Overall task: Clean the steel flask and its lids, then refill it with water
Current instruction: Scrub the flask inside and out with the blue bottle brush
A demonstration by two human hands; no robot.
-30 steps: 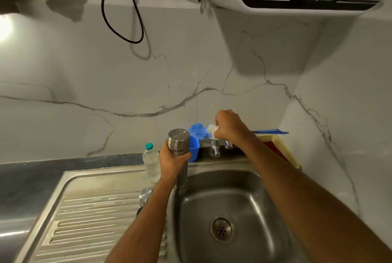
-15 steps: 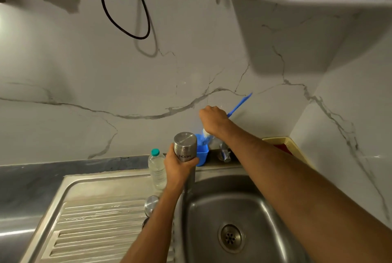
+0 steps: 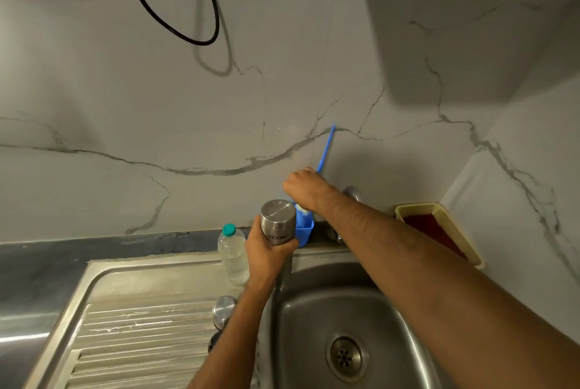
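Grey-veined white marble wall point(image 3: 188, 124): backs the whole scene. Stainless steel sink point(image 3: 314, 266) with ribbed drainboard at left and round drain in the basin at right. Person's right hand point(image 3: 303, 186): far, above the tap, fingers clamped on a blue long-handled bottle brush point(image 3: 326, 146) whose handle points up and whose bristles dip into a small blue plastic holder point(image 3: 306, 233). Left hand point(image 3: 266, 255): fingers wrapped around the inverted cylindrical steel flask point(image 3: 277, 222), held upside down over the basin's left edge, just near of the holder. Yellow mesh basket point(image 3: 439, 216) at far right. Clear plastic bottle with teal cap point(image 3: 233, 250) stands left of the flask. Round steel lid point(image 3: 223, 310) lies on the drainboard, near of the bottle.
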